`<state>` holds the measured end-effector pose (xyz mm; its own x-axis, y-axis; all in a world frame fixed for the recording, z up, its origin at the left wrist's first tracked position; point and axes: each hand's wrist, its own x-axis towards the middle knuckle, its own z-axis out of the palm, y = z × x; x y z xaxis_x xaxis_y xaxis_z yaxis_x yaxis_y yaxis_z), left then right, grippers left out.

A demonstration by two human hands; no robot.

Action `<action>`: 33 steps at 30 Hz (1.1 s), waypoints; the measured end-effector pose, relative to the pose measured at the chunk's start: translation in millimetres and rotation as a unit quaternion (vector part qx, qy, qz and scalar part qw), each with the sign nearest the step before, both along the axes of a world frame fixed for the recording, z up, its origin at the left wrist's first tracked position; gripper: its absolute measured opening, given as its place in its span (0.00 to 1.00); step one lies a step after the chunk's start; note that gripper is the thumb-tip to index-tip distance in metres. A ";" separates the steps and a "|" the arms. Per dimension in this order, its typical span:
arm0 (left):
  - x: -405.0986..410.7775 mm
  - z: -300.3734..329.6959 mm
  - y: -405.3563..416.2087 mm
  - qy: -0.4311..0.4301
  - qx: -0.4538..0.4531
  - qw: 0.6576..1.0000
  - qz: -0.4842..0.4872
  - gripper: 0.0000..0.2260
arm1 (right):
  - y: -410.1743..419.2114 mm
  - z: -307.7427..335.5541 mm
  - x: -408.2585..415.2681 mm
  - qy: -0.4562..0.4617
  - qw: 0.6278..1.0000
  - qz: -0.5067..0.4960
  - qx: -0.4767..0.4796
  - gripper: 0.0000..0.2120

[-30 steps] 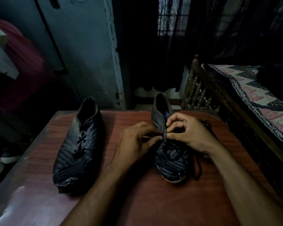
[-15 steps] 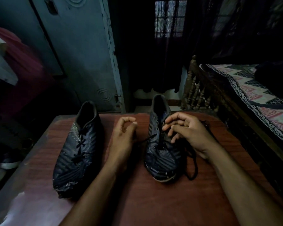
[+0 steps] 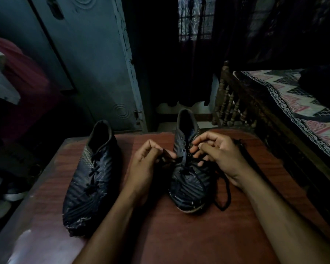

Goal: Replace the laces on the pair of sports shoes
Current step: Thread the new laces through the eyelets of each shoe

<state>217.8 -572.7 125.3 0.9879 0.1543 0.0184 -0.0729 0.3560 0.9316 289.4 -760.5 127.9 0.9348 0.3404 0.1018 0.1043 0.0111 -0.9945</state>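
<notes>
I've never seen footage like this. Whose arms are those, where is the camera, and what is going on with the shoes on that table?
There is no machine here: a person wears a wide-angle camera on the head, looking forward and down, so you see their own two bare arms. On the reddish-brown table stand two dark sports shoes, toes toward the person. The left shoe is laced and untouched. The right shoe is being worked on. The left hand pinches a black lace beside the eyelets, and the right hand has its fingers curled at the lace on the other side. A loose loop of lace trails onto the table to the right of the shoe. A bed stands to the right.
</notes>
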 end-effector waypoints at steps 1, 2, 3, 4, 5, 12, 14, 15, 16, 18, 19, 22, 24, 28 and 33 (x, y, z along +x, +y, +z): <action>0.4 0.9 -0.6 0.001 0.003 1.000 0.007 0.10 | 0.1 -0.1 0.5 0.000 1.000 -0.001 0.001 0.07; 1.8 -0.2 -0.9 0.000 0.013 1.000 0.020 0.10 | 0.4 -0.4 1.1 0.001 1.000 -0.002 0.003 0.08; 3.7 -3.9 -0.5 0.001 0.035 0.999 0.034 0.09 | 0.5 -1.4 1.4 0.000 1.000 -0.002 0.005 0.08; 5.6 -7.2 -0.2 0.000 0.070 0.997 0.042 0.08 | 1.0 -2.1 1.8 -0.002 1.000 -0.002 0.003 0.08; 6.6 -10.0 1.5 -0.008 0.130 0.990 0.044 0.05 | 1.4 -3.1 2.0 -0.005 1.000 -0.002 0.001 0.08; 8.1 -14.8 22.8 -0.082 0.486 0.868 0.067 0.07 | 3.0 -6.7 3.8 -0.009 1.000 -0.007 -0.002 0.08; 8.0 -14.2 22.6 -0.084 0.468 0.876 0.078 0.08 | 3.6 -7.8 3.5 -0.011 1.000 -0.012 -0.002 0.08; 6.9 -13.9 19.5 -0.077 0.407 0.907 0.077 0.09 | 4.7 -8.2 3.2 -0.013 1.000 -0.013 -0.002 0.08; 6.4 -11.7 14.9 -0.069 0.310 0.945 0.071 0.09 | 5.0 -8.3 2.8 -0.013 1.000 -0.016 0.000 0.08; 3.9 -5.5 6.4 -0.043 0.079 0.995 0.036 0.11 | 6.3 -8.3 1.6 -0.009 1.000 -0.020 0.008 0.08; 3.4 -4.0 3.6 -0.034 0.001 0.999 0.018 0.11 | 6.3 -8.1 1.2 -0.010 1.000 -0.020 0.008 0.08; 2.2 -3.1 1.2 -0.017 0.001 1.000 0.018 0.09 | 6.0 -8.9 2.3 -0.018 1.000 -0.014 -0.007 0.08; 2.5 -6.7 0.8 -0.026 0.074 0.996 0.030 0.07 | 5.0 -8.7 3.2 -0.028 0.999 -0.014 -0.023 0.07; 4.2 -13.4 7.7 -0.060 0.412 0.907 0.059 0.11 | 4.6 -10.1 3.4 -0.038 0.998 -0.017 -0.039 0.07; 1.5 -9.0 25.9 -0.120 0.554 0.820 0.075 0.04 | 4.7 -9.6 2.4 -0.045 0.998 -0.017 -0.052 0.07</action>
<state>219.3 -546.9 116.3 0.9067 0.0305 0.4206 -0.2673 -0.7298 0.6292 291.8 -755.8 118.3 0.9347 0.3216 0.1515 0.1914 -0.0961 -0.9768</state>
